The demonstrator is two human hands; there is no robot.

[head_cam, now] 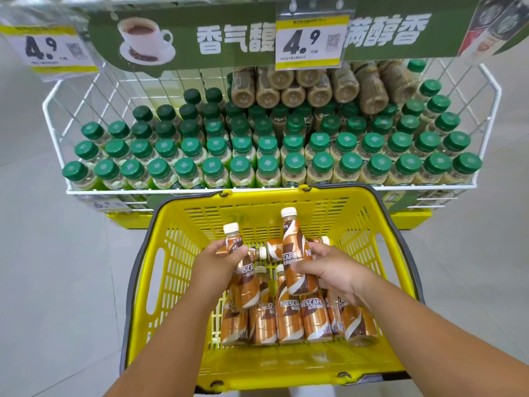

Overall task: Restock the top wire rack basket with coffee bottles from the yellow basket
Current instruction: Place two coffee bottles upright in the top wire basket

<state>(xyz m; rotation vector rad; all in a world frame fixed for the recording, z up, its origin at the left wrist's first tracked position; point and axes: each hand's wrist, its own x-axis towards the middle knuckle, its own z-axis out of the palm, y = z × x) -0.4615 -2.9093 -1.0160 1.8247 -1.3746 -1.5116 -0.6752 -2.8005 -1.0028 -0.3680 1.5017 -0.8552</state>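
Note:
A yellow basket [177, 253] sits in front of me, holding several brown Nescafe coffee bottles [286, 319] with cream caps lying on its floor. My left hand [217, 263] grips one coffee bottle [243, 279] by its upper body, lifted above the pile. My right hand [329, 267] holds a second coffee bottle [296, 253] upright, cap pointing away from me. Beyond the basket stands the white top wire rack basket [54, 130], packed with green-capped bottles [266, 164] in rows.
Stacked bottles lying on their sides [315, 87] fill the rack's back right. The rack's back left corner [120, 93] shows bare wire. A green banner [229, 32] and price tags [312, 41] hang above. A lower shelf [128, 204] lies under the rack.

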